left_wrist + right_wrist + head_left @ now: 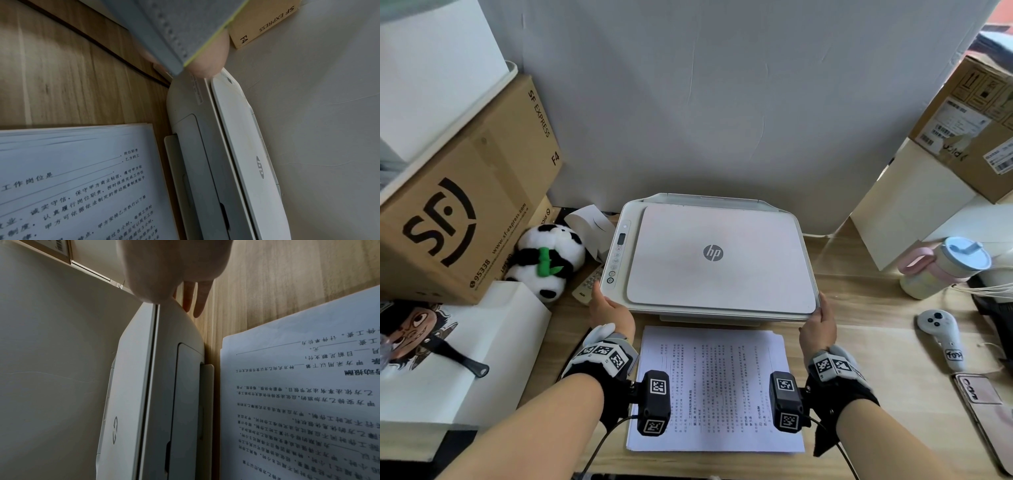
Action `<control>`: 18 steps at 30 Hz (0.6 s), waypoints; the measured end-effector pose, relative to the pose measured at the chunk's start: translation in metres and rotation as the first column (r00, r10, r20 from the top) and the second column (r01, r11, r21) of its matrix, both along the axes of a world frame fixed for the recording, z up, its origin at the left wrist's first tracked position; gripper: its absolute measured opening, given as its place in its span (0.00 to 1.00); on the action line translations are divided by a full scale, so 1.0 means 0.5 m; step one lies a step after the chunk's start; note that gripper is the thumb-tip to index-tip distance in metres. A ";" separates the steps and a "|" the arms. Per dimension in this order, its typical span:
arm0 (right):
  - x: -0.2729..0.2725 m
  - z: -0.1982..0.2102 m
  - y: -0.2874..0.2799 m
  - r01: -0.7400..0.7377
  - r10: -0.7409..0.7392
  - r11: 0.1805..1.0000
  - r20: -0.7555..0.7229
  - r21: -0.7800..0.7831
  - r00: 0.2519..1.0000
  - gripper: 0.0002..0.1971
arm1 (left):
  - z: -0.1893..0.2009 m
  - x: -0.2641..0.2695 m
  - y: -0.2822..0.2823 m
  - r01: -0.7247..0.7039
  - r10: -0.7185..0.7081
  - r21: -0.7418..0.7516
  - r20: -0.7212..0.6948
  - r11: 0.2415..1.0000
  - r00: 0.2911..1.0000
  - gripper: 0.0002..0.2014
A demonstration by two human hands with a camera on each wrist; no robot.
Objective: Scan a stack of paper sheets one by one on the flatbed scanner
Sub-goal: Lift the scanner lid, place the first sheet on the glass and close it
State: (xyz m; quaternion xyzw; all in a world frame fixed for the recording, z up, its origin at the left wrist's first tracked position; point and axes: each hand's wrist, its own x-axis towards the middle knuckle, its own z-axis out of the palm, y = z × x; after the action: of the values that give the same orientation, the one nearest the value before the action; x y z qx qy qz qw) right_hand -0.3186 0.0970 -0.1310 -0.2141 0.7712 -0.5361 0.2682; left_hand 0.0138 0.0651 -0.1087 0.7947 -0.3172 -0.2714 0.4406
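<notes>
A white HP flatbed scanner (pixel 719 257) stands mid-desk with its lid down. In front of it lies a stack of printed paper sheets (pixel 714 387), text side up. My left hand (pixel 607 310) touches the scanner's front left corner, with the thumb lying along the left side beside the button panel. My right hand (pixel 820 322) touches the front right corner, thumb up at the lid's edge. The right wrist view shows straight fingers (pixel 200 301) reaching down beside the scanner (pixel 133 386) near the stack (pixel 298 394). In the left wrist view one fingertip (pixel 207 65) meets the scanner (pixel 205 146); a strap hides the others.
A brown SF Express box (pixel 458 205), a panda plush (pixel 551 263) and a remote (pixel 585 287) crowd the left. A white box (pixel 482 342) sits nearer. On the right are a pastel cup (pixel 945 267), a white controller (pixel 941 335), a phone (pixel 983 404) and stacked boxes (pixel 969 130).
</notes>
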 end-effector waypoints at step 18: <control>-0.003 -0.008 0.000 -0.002 0.002 1.000 0.015 0.014 1.000 0.19 | 0.015 -0.003 0.005 0.008 -0.007 0.014 -0.012 1.000 1.000 0.24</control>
State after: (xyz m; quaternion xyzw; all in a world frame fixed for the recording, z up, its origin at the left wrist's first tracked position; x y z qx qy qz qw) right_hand -0.3199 0.0970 -0.1349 -0.2090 0.7727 -0.5322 0.2758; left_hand 0.0125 0.0677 -0.1012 0.7951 -0.3157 -0.2799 0.4357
